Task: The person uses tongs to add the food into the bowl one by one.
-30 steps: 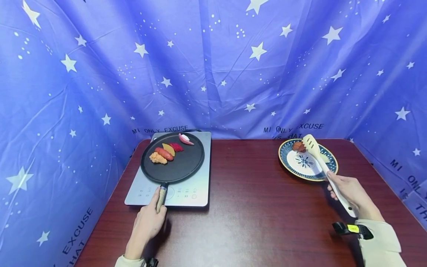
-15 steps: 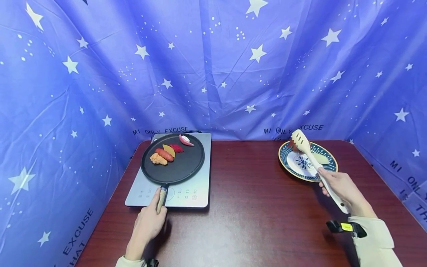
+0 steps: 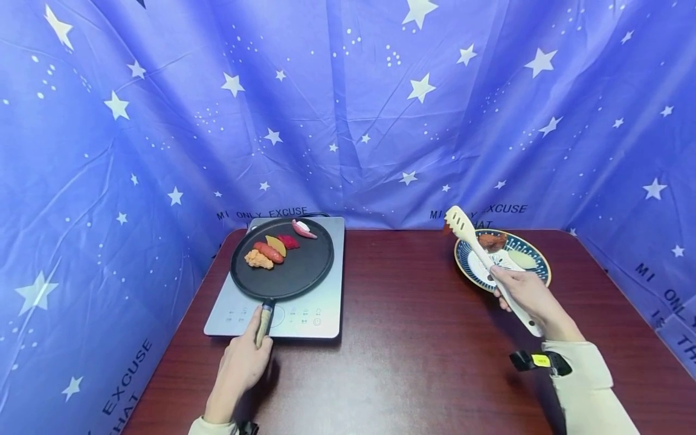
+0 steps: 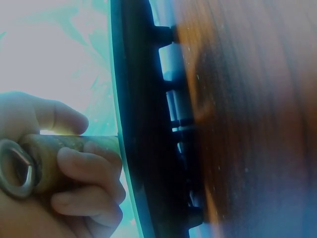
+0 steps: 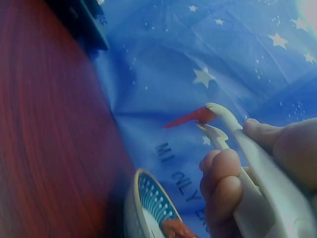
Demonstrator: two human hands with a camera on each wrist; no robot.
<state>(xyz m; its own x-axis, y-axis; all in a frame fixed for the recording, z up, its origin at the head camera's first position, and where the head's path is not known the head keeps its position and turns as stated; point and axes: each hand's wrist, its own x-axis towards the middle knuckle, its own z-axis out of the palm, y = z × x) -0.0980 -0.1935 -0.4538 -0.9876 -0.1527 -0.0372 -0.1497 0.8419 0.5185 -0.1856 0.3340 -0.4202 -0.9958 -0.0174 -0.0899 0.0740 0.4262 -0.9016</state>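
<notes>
My left hand [image 3: 244,362] grips the pan handle [image 3: 263,324], my right hand [image 3: 528,297] tongs [image 3: 479,248] around red food [image 5: 190,117] ahead. Carrying it likely needs steadiness.

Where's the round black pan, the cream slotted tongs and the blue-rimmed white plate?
Round black pan [image 3: 293,267]: head view, bare cooking surface.
Cream slotted tongs [image 3: 480,250]: head view, shaft.
Blue-rimmed white plate [image 3: 462,257]: head view, left rim.

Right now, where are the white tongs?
In the head view, the tongs are at right in your right hand, crossing the left of the plate, tips holding a red piece.
</notes>
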